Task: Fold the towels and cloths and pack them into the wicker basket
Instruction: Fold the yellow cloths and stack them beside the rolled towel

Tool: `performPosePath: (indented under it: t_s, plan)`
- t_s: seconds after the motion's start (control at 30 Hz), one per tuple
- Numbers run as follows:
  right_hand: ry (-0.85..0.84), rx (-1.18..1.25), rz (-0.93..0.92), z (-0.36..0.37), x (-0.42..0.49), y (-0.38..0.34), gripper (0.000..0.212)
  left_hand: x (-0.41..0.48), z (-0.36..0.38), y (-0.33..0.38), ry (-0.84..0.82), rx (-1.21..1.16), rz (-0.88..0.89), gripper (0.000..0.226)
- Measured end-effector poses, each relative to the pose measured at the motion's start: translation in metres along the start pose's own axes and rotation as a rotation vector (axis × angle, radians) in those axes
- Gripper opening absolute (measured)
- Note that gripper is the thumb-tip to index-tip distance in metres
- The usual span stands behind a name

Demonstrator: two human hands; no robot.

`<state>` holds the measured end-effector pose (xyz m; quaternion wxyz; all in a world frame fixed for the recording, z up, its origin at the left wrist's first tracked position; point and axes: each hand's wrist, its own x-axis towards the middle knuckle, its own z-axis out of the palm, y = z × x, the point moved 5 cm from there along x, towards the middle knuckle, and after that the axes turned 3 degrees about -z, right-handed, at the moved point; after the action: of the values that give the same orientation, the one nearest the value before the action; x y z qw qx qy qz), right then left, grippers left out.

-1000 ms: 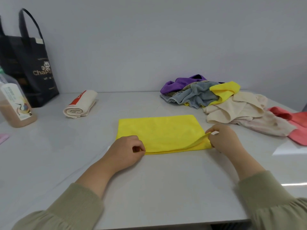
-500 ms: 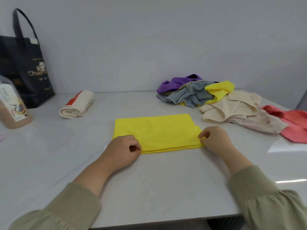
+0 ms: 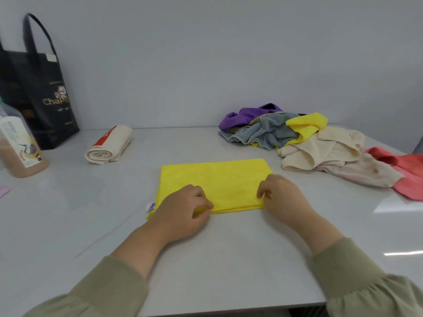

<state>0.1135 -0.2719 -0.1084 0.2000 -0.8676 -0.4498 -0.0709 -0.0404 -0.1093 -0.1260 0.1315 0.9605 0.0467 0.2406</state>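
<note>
One yellow cloth [image 3: 215,179], folded flat into a rectangle, lies in the middle of the grey worktop [image 3: 229,259], directly in front of the person. Two hands work at its near edge. The left grip [image 3: 183,211] has its fingers curled round the near left corner, with a bit of yellow fabric pinched under the fingertips. The right grip [image 3: 281,197] sits on the near right corner with its fingers bent down onto the fabric and its thumb tucked at the edge, pinching it. One small white tag [image 3: 151,207] with blue and red print sticks out beside the left corner; its writing is too small to read. To the right rear lies one loose heap of unfolded cloths: one purple cloth [image 3: 249,113], one grey towel [image 3: 272,131], one second yellow cloth [image 3: 306,124], one cream cloth [image 3: 320,152], one stained pale cloth [image 3: 361,175] and one coral cloth [image 3: 405,172] at the frame edge. To the left rear rests one rolled cream towel [image 3: 107,147] with a red band. Against the wall stands one black tote bag [image 3: 41,99] printed "ChaPa", the rest cut off by its fold. Beside it is one bottle [image 3: 20,152] of brown contents, its label showing a crane; the text is unreadable.
</note>
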Motion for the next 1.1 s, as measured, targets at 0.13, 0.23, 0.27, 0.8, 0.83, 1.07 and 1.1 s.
performPosePath:
  t_s: [0.13,0.23,0.27,0.8,0.83,1.07,1.1]
  plan:
    - [-0.124,-0.090,0.085,0.008,-0.002,-0.001,0.020,-0.001,-0.002,0.003,0.017,0.060,0.008,0.040]
    - [-0.046,-0.156,0.118,0.002,-0.003,-0.005,0.024,-0.001,-0.009,0.010,0.130,0.102,-0.068,0.040]
    - [0.037,-0.106,0.124,-0.002,-0.001,-0.009,0.021,0.001,-0.012,0.015,0.190,0.142,-0.099,0.039]
    - [-0.222,-0.283,0.222,0.035,0.031,-0.010,0.057,0.026,0.002,-0.015,-0.019,0.350,-0.625,0.040]
    - [-0.167,-0.262,0.165,0.036,0.038,-0.022,0.057,0.033,-0.001,-0.014,0.043,0.330,-0.602,0.039]
    - [-0.299,-0.111,-0.027,0.072,0.066,-0.057,0.051,0.044,0.025,-0.041,-0.298,0.304,-0.552,0.051]
    - [-0.336,-0.120,-0.020,0.076,0.066,-0.055,0.051,0.044,0.029,-0.044,-0.360,0.313,-0.563,0.052]
